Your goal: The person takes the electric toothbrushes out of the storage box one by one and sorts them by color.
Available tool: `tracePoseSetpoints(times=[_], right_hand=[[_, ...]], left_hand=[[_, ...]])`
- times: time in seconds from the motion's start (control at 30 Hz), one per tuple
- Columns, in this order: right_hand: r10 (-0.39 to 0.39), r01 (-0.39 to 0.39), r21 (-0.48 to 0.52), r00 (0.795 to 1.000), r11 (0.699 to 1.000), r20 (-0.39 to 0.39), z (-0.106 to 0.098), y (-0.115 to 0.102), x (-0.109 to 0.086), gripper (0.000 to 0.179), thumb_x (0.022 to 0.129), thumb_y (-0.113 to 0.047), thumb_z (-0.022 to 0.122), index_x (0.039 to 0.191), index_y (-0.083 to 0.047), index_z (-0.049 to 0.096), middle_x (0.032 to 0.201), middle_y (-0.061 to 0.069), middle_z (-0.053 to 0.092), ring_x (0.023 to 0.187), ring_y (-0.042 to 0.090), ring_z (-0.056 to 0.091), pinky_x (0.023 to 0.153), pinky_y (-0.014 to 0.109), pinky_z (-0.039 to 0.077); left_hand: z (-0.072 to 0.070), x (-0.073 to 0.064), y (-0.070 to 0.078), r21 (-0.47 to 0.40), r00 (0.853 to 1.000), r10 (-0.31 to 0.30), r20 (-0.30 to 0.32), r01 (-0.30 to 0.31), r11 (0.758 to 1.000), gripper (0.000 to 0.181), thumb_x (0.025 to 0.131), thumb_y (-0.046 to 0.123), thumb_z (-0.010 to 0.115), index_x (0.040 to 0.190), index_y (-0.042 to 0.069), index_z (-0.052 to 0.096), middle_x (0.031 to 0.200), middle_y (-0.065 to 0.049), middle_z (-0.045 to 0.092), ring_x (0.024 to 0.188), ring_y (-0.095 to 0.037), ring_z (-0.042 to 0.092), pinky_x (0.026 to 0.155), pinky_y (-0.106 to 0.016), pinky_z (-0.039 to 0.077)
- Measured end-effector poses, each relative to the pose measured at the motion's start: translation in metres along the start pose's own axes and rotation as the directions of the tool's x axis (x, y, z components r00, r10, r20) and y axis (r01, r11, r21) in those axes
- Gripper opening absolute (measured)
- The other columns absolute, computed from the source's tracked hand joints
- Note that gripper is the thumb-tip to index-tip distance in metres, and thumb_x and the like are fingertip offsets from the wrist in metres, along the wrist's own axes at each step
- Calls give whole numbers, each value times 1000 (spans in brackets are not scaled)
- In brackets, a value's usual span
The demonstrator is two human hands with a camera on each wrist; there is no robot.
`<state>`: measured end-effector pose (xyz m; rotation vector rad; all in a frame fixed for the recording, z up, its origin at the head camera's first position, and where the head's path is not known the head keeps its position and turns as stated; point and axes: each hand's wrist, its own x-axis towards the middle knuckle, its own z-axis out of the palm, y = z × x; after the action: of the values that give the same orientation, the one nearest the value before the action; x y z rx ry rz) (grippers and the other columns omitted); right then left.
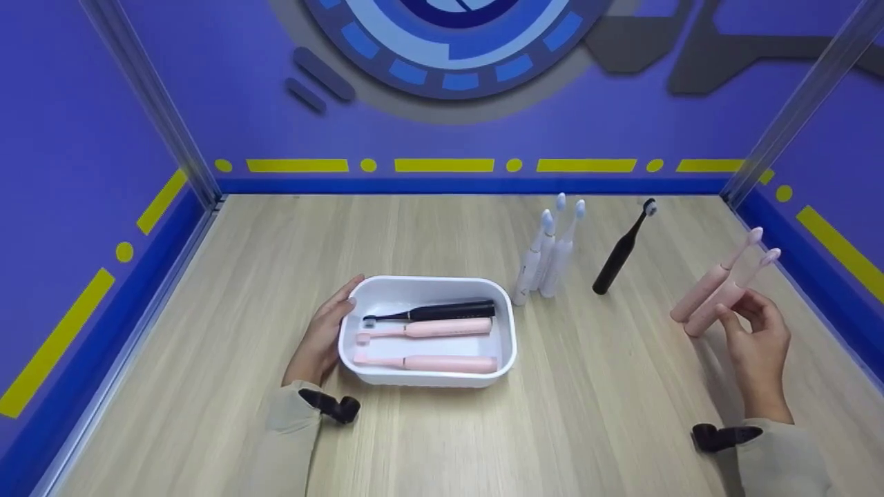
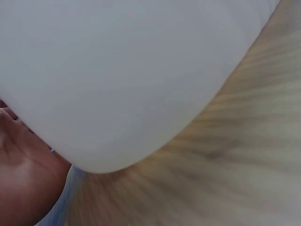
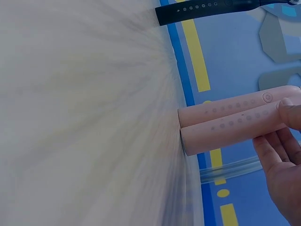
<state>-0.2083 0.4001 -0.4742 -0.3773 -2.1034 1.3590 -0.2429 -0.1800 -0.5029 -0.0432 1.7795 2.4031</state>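
Observation:
My left hand (image 1: 321, 338) grips the left end of a white plastic box (image 1: 428, 379), thumb over its rim. Inside lie a black electric toothbrush (image 1: 452, 310) and two pink ones, a rear one (image 1: 449, 328) and a front one (image 1: 452, 364), heads to the left. In the left wrist view the box wall (image 2: 131, 84) covers much of the picture. On the right, my right hand (image 1: 760, 345) pinches an upright pink electric toothbrush (image 3: 230, 127) between thumb and fingers. Right beside it stands another pink electric toothbrush (image 1: 704, 291); their handle bases are at the tabletop.
Three white electric toothbrushes (image 1: 558, 262) stand grouped just behind the box's right end. A black electric toothbrush (image 1: 617, 259) stands alone between them and the pink pair. Blue printed panels (image 1: 428, 138) wall the wooden table (image 1: 566, 414) at the back and sides.

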Motion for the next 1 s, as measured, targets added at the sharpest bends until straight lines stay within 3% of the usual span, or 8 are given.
tracePoseSetpoints(times=[0.33, 0.8, 1.0], right_hand=[[39, -40, 18, 999, 999, 16, 1, -3, -1, 40, 90, -8, 64, 129, -9, 54, 107, -17, 55, 103, -3, 53, 85, 1, 43], [208, -208, 3, 978, 978, 29, -1, -7, 0, 46, 92, -20, 64, 136, -19, 50, 115, -17, 53, 111, 1, 49, 86, 0, 43], [219, -220, 17, 975, 975, 28, -3, -9, 0, 47, 91, -20, 65, 135, -20, 50, 116, -16, 54, 112, 1, 49, 85, 0, 43]], left_hand=[[-2, 0, 0, -8, 999, 18, 28, -18, 1000, 49, 102, 7, 31, 150, 7, 30, 159, -10, 24, 147, -26, 22, 121, -40, 19], [-1, -1, 0, -12, 1000, 13, 16, -13, 1000, 49, 102, 9, 31, 150, 9, 31, 159, -7, 25, 147, -23, 22, 121, -37, 18], [-1, 0, 0, -4, 1000, 8, 11, -7, 1000, 49, 102, 10, 32, 150, 10, 31, 159, -7, 26, 147, -23, 23, 121, -37, 19]])
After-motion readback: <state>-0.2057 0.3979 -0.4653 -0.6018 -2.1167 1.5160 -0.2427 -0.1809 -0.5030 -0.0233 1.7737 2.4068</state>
